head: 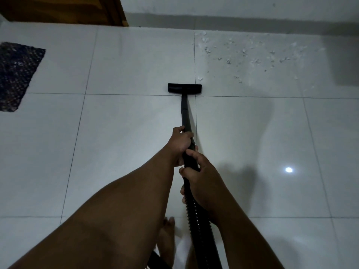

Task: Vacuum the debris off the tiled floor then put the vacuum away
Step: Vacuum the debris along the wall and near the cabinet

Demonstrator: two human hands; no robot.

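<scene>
vacuum wand runs straight ahead, head crosswise toward wall | one wand, two hands | left hand, right hand fingers wrapped round it | debris ahead-right

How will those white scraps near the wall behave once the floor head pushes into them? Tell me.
The white scraps look thin and flaky, so probably very light and apt to scatter if shoved. The glossy tiled floor likely lets them slide ahead of the floor head rather than catch. Their material is unclear.
</scene>
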